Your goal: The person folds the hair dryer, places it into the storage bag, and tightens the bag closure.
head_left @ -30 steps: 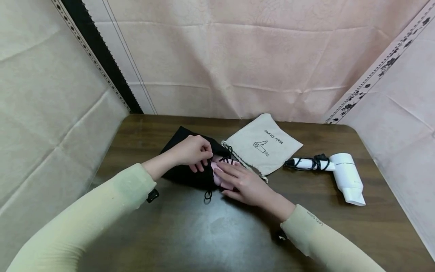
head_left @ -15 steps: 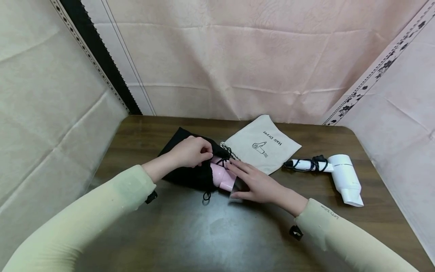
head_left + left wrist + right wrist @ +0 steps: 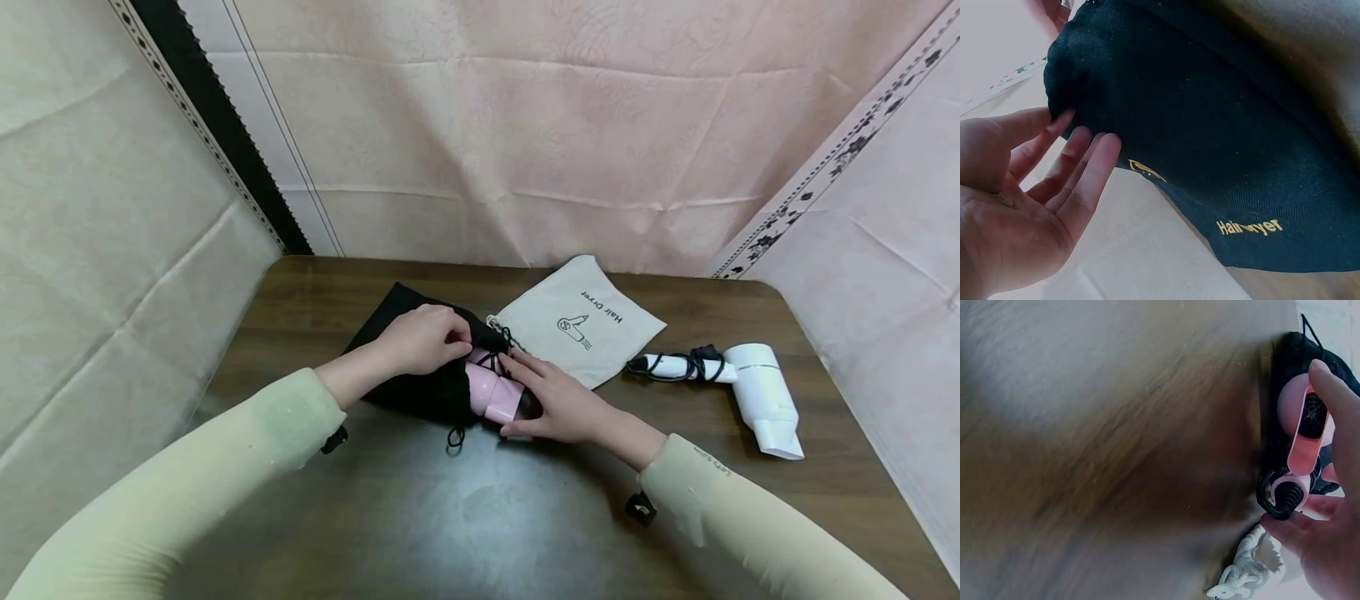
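With 12 o'clock at the far edge of the table [image 3: 465,517], a first bag [image 3: 427,396] lies with its mouth toward 3 o'clock, a hair dryer [image 3: 495,396] partly inside. The left fingers [image 3: 457,329] are at the mouth; the right fingers [image 3: 527,367] are at the dryer's exposed end. A second bag [image 3: 600,329] lies just beside, at 2 o'clock from that dryer. Well apart, at 3 o'clock, rests another dryer [image 3: 765,396], handle pointing to 9, its cord [image 3: 700,362] around the handle. A cloth [image 3: 480,150] hangs behind at 12.
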Demonstrator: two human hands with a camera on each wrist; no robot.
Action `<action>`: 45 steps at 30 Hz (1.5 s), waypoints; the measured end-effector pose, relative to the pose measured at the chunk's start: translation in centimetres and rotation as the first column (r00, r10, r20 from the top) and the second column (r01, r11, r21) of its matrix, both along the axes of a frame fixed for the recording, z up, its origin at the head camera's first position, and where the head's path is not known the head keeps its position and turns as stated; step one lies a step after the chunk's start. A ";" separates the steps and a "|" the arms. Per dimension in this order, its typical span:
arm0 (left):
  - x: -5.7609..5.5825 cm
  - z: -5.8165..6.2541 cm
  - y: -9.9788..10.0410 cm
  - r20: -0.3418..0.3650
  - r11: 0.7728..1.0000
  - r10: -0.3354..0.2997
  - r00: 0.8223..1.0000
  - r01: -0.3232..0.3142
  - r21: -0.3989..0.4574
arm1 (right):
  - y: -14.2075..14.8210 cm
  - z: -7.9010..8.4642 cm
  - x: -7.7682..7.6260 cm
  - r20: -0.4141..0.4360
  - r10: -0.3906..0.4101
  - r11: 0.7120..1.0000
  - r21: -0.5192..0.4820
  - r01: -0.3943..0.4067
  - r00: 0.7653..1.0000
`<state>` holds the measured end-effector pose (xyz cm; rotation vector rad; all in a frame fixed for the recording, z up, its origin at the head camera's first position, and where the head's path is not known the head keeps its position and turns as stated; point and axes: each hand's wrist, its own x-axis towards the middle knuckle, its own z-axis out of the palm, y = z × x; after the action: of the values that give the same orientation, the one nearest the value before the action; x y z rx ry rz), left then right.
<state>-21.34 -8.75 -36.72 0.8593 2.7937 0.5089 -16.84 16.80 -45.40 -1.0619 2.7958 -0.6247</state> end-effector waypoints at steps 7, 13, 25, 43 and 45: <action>0.3 0.2 0.4 0.006 0.999 -0.024 1.000 0.024 0.026 | -0.4 0.2 0.0 -0.082 -0.015 0.999 -0.051 0.011 0.997; 0.6 0.4 0.5 -0.013 0.997 -0.036 0.999 0.037 0.069 | -1.4 0.7 -0.1 -0.137 -0.086 0.991 -0.115 0.071 0.987; 0.7 -0.1 0.3 0.025 0.995 -0.022 0.999 0.020 0.098 | -3.6 -0.8 -0.7 -0.055 -0.246 0.945 -0.235 0.227 0.968; 2.3 -2.0 -0.4 -0.150 0.998 0.048 0.988 -0.042 0.043 | 0.3 1.1 -2.1 -0.025 -0.044 0.997 -0.072 0.042 0.999; 2.9 -2.3 -0.4 -0.187 0.998 0.059 0.981 -0.054 0.030 | 0.8 1.2 -2.4 -0.025 -0.031 0.998 -0.054 0.030 0.999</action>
<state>-18.47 -9.12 -39.02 0.8779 2.9961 0.4963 -19.24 17.56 -44.24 -1.0457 2.8373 -0.6975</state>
